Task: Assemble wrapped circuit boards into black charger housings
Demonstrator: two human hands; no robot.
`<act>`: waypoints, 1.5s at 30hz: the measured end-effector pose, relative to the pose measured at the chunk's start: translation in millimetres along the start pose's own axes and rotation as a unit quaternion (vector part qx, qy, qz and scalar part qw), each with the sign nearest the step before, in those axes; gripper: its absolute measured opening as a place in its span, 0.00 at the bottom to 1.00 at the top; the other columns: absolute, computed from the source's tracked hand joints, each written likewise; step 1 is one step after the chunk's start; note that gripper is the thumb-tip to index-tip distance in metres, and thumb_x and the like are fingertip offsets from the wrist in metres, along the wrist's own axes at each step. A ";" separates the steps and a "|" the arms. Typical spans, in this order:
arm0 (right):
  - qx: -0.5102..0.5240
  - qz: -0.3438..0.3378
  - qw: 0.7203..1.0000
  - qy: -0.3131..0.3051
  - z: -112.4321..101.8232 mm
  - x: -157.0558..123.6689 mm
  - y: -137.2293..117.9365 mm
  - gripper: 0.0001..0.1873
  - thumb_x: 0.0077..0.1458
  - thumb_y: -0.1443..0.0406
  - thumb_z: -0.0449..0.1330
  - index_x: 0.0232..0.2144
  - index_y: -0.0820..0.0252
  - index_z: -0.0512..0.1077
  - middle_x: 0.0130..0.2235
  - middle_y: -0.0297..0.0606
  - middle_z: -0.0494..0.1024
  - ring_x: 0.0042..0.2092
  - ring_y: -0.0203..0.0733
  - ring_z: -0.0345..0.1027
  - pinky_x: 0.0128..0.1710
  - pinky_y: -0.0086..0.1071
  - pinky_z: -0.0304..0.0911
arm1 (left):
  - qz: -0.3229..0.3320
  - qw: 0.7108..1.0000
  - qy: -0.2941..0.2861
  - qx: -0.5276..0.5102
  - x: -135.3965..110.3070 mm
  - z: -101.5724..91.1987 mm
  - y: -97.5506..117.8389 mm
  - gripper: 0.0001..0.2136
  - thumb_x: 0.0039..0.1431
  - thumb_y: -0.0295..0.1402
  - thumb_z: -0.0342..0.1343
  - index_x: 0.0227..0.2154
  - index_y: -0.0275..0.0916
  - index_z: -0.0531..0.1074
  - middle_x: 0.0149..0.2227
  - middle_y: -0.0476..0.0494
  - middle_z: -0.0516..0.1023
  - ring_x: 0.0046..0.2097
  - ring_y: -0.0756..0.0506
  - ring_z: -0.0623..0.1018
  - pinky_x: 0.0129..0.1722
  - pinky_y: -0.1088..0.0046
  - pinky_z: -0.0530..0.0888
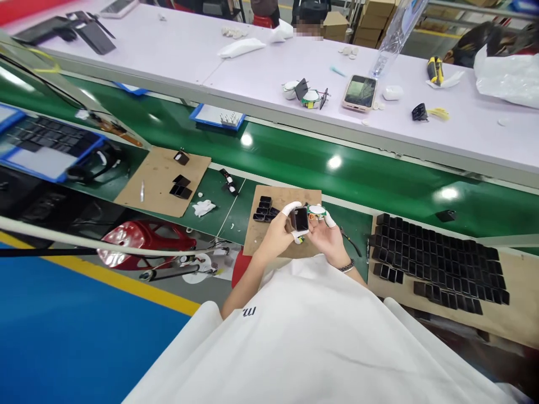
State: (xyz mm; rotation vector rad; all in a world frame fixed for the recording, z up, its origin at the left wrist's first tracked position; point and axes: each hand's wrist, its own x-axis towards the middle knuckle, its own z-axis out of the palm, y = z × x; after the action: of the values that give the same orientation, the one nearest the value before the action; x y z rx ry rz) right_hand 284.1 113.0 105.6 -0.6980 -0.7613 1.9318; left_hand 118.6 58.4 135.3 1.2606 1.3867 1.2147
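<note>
Left hand (278, 231) pinches the black case (300, 220) mid-frame, right hand (328, 240) holds the green board (316, 212); I'd grip edges lightly, keep both steady tbh.

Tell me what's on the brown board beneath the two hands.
Black cases sit on the left part of the brown board; anything behind the left hand, right hand and shirt is hidden.

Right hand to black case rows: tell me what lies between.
In the head view, a thin dark item, kind unclear, lies on the green tabletop, with a second slim item nearer the black cases.
</note>
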 end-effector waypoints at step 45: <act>-0.194 -0.311 0.930 -0.031 10.1 -138.2 -79.4 0.32 0.38 0.60 0.81 0.47 0.44 0.77 0.48 0.36 0.85 0.51 0.51 0.82 0.56 0.50 0.76 | 0.168 0.982 0.028 0.085 -95.7 60.1 100.8 0.33 0.45 0.38 0.77 0.56 0.47 0.76 0.51 0.41 0.78 0.53 0.38 0.78 0.55 0.60 0.74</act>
State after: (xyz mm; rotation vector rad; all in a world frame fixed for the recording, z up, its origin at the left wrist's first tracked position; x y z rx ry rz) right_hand 377.9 18.3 193.5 -0.5356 -1.2534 1.2382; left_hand 201.3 -30.0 226.3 1.6407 1.3784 1.3889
